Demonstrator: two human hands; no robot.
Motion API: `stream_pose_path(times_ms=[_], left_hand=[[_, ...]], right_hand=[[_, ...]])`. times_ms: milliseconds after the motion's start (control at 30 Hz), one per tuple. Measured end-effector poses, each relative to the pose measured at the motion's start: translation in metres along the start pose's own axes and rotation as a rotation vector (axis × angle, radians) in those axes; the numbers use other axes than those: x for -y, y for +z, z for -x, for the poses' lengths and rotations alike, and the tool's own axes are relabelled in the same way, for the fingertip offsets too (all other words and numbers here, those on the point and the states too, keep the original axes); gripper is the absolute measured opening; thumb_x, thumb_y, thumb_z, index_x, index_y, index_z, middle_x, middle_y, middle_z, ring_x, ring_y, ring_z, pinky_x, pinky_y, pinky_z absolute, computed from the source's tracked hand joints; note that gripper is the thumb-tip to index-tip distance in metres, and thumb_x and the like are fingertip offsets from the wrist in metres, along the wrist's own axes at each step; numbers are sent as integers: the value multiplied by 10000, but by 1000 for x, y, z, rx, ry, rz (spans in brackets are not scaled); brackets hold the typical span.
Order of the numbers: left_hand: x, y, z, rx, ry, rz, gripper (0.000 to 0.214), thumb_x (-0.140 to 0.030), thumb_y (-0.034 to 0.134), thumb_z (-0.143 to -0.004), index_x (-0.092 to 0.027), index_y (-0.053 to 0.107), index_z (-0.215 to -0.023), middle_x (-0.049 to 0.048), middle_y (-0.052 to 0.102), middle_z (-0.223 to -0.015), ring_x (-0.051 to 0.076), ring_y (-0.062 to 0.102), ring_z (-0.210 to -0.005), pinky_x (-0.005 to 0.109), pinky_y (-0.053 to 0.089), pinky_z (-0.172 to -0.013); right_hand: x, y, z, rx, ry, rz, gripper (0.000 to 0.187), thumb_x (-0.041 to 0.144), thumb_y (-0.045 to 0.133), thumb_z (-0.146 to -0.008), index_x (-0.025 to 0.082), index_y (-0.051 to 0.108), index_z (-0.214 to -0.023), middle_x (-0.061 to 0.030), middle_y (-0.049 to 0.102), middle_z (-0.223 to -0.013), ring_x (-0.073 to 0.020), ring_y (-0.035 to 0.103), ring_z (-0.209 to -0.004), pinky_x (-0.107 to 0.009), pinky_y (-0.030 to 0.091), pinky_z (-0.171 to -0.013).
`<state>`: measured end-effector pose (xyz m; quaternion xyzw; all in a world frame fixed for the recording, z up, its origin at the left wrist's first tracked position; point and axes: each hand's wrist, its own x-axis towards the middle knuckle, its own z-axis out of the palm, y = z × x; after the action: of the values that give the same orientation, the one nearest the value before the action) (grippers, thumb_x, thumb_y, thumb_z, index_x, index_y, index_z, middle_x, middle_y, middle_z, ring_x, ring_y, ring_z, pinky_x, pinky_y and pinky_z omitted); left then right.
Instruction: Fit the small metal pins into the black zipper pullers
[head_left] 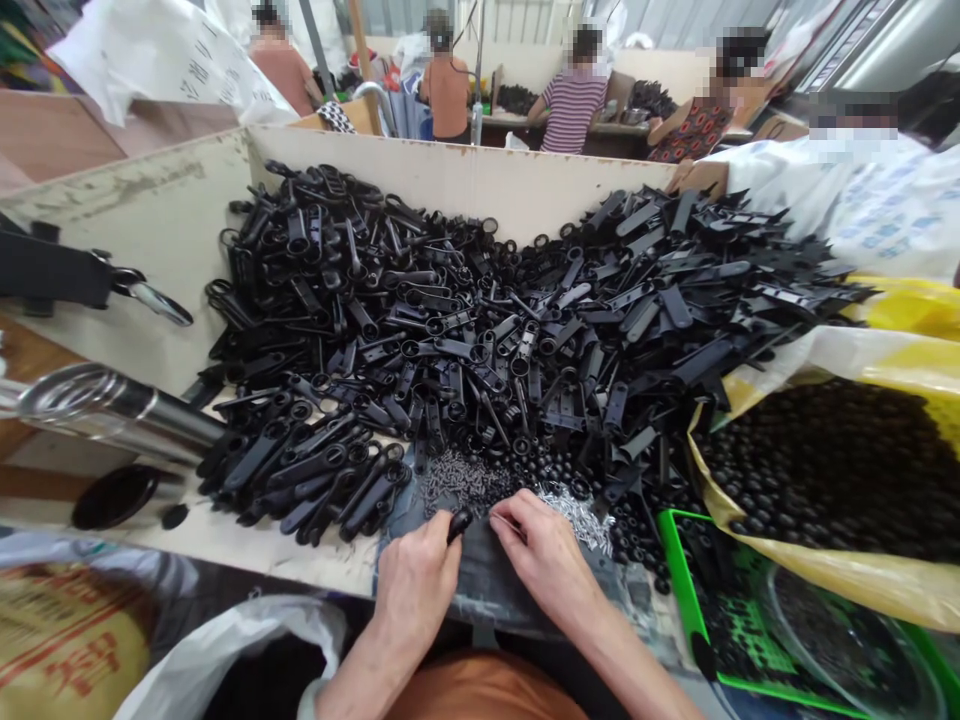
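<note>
My left hand is closed around a small black plastic part, whose rounded end sticks out past the thumb. Beside it, the thumb and fingers of my right hand are pinched together; whatever they hold is too small to make out. Both hands are over a dark worn mat at the bench's front edge. Just beyond them lie a heap of small grey screws, some round black pieces and a pile of shiny silver metal pieces.
A big heap of black plastic parts fills the walled bench. At left is a metal cylinder. On the right are a yellow-edged sack of black balls and a green tray. Several people work beyond the back wall.
</note>
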<state>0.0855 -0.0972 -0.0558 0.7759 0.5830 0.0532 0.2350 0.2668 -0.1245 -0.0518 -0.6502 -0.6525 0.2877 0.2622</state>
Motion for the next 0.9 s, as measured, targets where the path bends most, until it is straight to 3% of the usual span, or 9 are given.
stream_pose_path(times_ms=[233, 400, 500, 600, 667, 733, 800, 900], left_hand=[[8, -1, 1, -33, 87, 85, 254, -85, 519, -877, -235, 722, -907, 105, 802, -843, 298, 746, -785, 348, 465, -748], [10, -7, 0, -112, 93, 286, 173, -236, 522, -950, -234, 669, -861, 36, 754, -761, 218, 710, -714, 272, 454, -673], [10, -12, 0, -169, 65, 389, 239, -319, 517, -972, -224, 633, -786, -4, 691, -681, 170, 638, -628, 240, 438, -625], [9, -14, -1, -210, 1, 538, 224, -359, 565, -947, -205, 682, -834, 5, 721, -748, 179, 644, -691, 236, 464, -667], [9, -13, -1, -227, -74, 681, 210, -392, 631, -903, -200, 710, -870, 15, 742, -784, 193, 656, -717, 243, 478, -670], [10, -12, -1, -196, -152, 812, 247, -441, 664, -875, -203, 693, -818, 0, 706, -678, 170, 613, -584, 240, 453, -562], [10, -11, -1, -133, -200, 914, 319, -491, 653, -878, -208, 633, -732, -27, 634, -563, 122, 505, -429, 226, 387, -453], [8, -13, -1, -92, -210, 1002, 390, -522, 647, -876, -203, 575, -664, -27, 627, -550, 81, 447, -370, 210, 363, -420]], right_hand=[[-8, -7, 5, -6, -15, 125, 200, 215, 514, -1010, 226, 695, -925, -45, 682, -911, -212, 675, -836, -313, 490, -723], [-3, 5, 4, 47, -42, 304, 219, 244, 499, -1042, 246, 716, -1008, -45, 691, -979, -181, 692, -787, -265, 473, -662], [1, 8, 3, 51, -36, 325, 181, 236, 539, -1026, 234, 719, -1025, -52, 692, -995, -192, 702, -802, -267, 479, -663], [3, 2, 3, 33, -39, 206, 159, 270, 573, -1014, 234, 727, -995, -42, 700, -953, -198, 704, -824, -276, 500, -697], [3, -4, 2, -29, -33, 82, 217, 303, 534, -1033, 237, 731, -970, -41, 705, -909, -199, 697, -822, -285, 509, -715], [0, -8, 0, -95, -31, 47, 284, 321, 476, -1055, 232, 731, -966, -52, 708, -893, -202, 692, -814, -297, 510, -718], [-2, -9, -3, -91, -43, 137, 304, 314, 451, -1066, 233, 727, -968, -54, 708, -908, -197, 696, -815, -292, 501, -710], [-3, -6, -7, 0, -59, 355, 251, 249, 476, -1055, 243, 718, -988, -42, 706, -955, -179, 701, -808, -262, 468, -680]])
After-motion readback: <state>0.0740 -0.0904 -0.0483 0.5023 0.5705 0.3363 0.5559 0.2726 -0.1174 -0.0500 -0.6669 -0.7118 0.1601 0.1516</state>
